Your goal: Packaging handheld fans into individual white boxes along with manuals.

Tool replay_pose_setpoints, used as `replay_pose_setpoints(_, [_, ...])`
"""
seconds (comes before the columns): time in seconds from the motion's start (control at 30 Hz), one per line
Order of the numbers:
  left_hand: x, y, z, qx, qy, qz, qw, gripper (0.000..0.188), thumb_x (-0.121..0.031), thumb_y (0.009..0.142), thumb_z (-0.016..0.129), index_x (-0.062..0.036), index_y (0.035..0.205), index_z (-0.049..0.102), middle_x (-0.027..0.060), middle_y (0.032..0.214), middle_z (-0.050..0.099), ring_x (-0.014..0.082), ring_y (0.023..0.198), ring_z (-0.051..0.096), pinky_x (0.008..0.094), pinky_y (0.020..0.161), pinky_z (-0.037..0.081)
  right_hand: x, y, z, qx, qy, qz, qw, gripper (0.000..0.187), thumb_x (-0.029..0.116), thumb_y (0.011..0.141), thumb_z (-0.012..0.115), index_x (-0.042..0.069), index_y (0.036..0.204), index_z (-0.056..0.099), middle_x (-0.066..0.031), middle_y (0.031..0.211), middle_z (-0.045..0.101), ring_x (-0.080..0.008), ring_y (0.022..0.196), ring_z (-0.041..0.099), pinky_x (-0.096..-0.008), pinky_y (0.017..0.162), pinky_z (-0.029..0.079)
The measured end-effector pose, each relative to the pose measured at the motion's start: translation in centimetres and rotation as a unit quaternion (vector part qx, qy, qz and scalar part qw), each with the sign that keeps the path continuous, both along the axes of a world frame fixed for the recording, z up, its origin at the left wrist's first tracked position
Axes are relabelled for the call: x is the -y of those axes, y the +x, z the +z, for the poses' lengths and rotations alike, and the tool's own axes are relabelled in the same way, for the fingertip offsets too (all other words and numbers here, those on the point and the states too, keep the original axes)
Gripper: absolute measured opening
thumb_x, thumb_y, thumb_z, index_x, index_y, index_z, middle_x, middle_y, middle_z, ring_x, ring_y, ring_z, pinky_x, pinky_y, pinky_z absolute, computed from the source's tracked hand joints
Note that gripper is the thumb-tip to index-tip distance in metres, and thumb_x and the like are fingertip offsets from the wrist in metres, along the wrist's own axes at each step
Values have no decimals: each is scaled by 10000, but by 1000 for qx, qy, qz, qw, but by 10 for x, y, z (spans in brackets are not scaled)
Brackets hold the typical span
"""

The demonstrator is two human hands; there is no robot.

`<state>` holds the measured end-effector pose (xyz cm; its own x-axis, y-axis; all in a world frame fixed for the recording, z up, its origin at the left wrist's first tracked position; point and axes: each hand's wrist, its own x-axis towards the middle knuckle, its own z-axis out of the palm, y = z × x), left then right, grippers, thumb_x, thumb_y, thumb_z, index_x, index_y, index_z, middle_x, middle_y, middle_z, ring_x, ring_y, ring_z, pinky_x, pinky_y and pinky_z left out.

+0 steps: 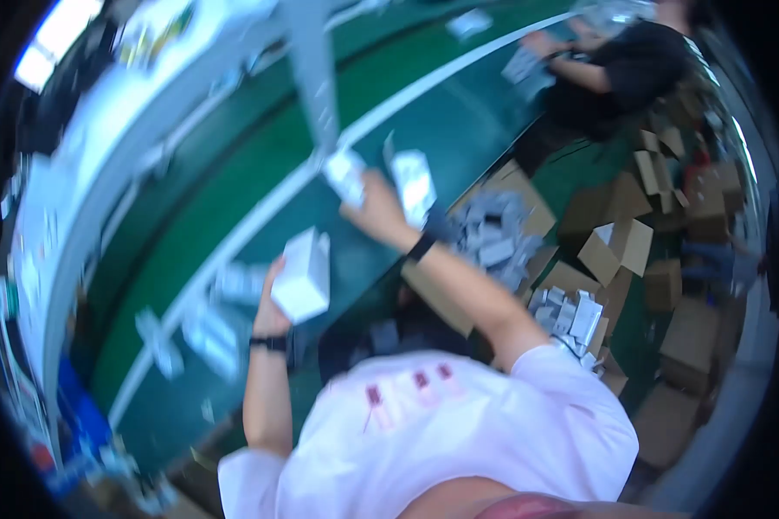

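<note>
Head view: spanning bare bench (355, 264) beside pale strip (270, 203), clasping box (304, 275) in left grip (271, 304), blurred packet (344, 175) in outstretched right grip (376, 208).

Bare tabletop (353, 259) right of white box (305, 277); post (310, 78) ahead.

Legible text: none. Entries by place:
1. White shirt (459, 437), on the near side of both grips: small dark red printed marks (421, 379) across the chest; too blurred to read.
2. White box (307, 277), in the left grip (273, 303): pale faces; any print unreadable.
3. Small white pack (344, 173), at the fingers of the right grip (377, 206): smeared by motion; unreadable.
4. Pale upright pack (414, 186), just right of the right grip: glare and blur; unreadable.
5. Heaped grey cartons (493, 229), farther right of that grip: too small to read.
</note>
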<state>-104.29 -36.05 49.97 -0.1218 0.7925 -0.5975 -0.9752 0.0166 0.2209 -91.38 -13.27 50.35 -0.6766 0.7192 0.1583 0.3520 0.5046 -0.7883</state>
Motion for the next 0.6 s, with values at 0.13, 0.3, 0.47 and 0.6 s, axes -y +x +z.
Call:
replay_pose_setpoints(0.13, [63,9,-24,-28,-45,-35,998,433,-265,853,623,-11,1195,544,100,1102,643,233,966,639,380,869,510,4,-12,-5,20,-56,97,994,400,220,809,704,-16,1120,618,-135,991,686,-163,778,641,-284,703,504])
replay_pose_setpoints(0.3, [124,49,-9,-64,-72,-22,995,521,-152,798,610,-23,1282,466,104,1144,608,212,1009,619,359,872,504,34,-39,-17,101,-110,223,963,353,181,874,648,37,1193,599,-83,948,681,-145,838,636,-269,746,503])
replay_pose_setpoints(0.47, [183,64,10,-225,-23,-13,974,904,-72,679,697,-52,1455,233,100,1280,515,215,1178,500,324,1024,368,91,-99,-19,140,-83,266,950,423,280,855,675,18,1179,606,-143,1038,681,-195,895,659,-290,774,520])
replay_pose_setpoints(0.6, [237,72,16,-176,-16,111,978,874,-181,690,741,-33,1425,290,121,1266,523,202,1164,516,328,1004,395,155,-149,-30,343,54,340,874,627,445,780,719,-45,1151,593,-236,1037,656,-345,948,649,-395,844,511])
